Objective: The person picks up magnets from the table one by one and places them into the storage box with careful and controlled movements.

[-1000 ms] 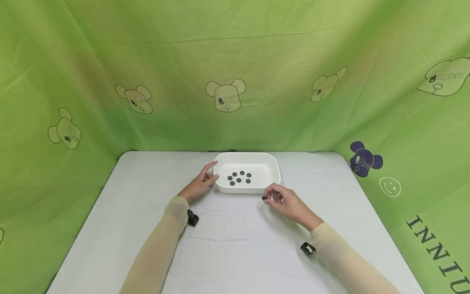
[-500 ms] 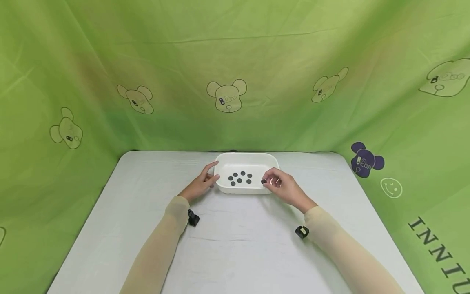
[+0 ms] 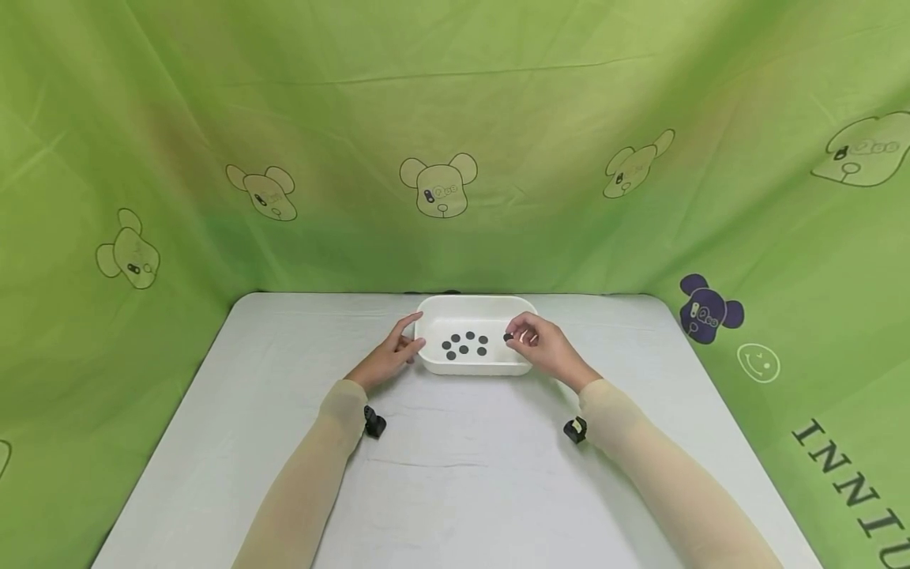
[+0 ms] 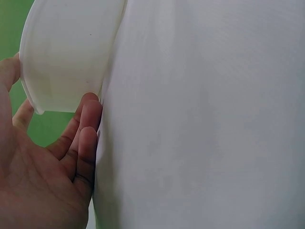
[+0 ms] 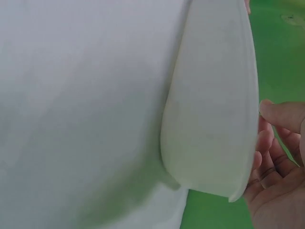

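Note:
A shallow white tray (image 3: 478,369) with rounded corners sits toward the back of the table, several small dark discs (image 3: 464,348) lying flat on its floor, left of centre. At its left end, my left hand (image 3: 384,359) holds the rim with the thumb, its fingers against the outer wall. Between thumb and index finger, my right hand (image 3: 550,348) pinches another dark disc (image 3: 508,337) over the tray's right part. The right wrist view has the right hand's fingers beyond the tray's side wall (image 5: 209,119), which hides the pinched disc.
A white cloth covers the table (image 3: 448,474), which meets a green printed curtain (image 3: 441,253) behind it and on both sides. Black wrist cameras sit under the left sleeve (image 3: 313,466) and the right sleeve (image 3: 654,458).
My right hand has carried its disc from in front of the tray's near right corner, up over the rim and inward above the floor. The left hand and the tray stay put.

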Demonstrator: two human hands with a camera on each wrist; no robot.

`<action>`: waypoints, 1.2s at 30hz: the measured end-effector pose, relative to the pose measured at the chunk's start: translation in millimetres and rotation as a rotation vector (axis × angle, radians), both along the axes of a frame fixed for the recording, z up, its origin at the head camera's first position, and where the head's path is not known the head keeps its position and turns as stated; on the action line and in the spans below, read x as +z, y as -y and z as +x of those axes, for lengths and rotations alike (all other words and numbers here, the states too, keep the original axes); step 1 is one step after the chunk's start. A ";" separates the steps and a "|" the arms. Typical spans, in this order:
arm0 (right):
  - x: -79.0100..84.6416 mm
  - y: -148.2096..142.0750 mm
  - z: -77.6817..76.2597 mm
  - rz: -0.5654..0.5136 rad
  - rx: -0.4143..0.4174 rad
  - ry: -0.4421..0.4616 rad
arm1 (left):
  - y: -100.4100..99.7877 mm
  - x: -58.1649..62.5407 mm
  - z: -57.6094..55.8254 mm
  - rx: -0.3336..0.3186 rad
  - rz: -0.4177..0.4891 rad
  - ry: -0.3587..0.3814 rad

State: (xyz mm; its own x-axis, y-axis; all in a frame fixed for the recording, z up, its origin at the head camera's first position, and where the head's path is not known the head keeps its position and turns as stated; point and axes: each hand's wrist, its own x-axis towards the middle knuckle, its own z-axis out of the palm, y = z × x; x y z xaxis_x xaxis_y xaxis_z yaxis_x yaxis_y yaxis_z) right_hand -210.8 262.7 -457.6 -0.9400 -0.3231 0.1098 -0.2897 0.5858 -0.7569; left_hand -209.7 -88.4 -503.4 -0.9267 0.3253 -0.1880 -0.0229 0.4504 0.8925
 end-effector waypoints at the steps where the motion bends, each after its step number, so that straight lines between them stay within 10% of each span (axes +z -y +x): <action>1: -0.7 0.1 -2.0 0.001 -0.002 0.005 | -0.1 0.1 0.0 0.001 0.002 0.000; 36: -9.6 29.6 -32.7 0.202 0.066 0.097 | -0.8 1.1 -0.5 0.006 0.014 0.018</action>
